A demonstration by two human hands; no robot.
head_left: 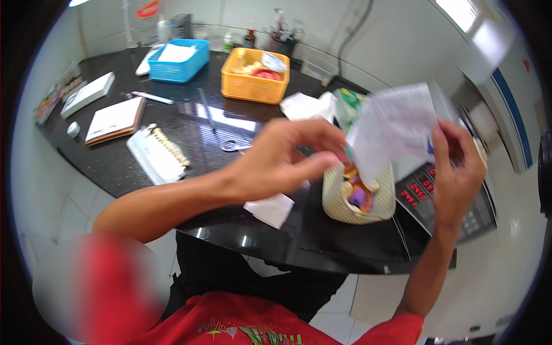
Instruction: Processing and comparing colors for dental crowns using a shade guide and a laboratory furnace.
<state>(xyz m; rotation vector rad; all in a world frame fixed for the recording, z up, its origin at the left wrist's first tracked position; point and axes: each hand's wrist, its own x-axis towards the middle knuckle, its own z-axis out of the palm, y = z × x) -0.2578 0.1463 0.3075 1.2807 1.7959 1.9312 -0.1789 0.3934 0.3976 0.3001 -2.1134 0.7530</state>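
A thin white sheet with faint print [397,123] hangs above a small cream woven basket [356,214]. My right hand [459,167] pinches the sheet's right edge between thumb and fingers. Somewhat smeared by motion, my left hand [284,158] is at the sheet's left side, thumb and forefinger bent and apart with nothing visible between them. Whether its fingertips touch the sheet is unclear. Small orange, purple and pale pieces [357,194] lie in the basket, partly hidden by the sheet.
A scale with lit red digits [422,198] stands right of the basket. On the black counter [230,224] are a paper slip [270,210], scissors [233,145], a white tray [150,155], a notebook [115,119], an orange basket [253,89] and a blue basket [178,70].
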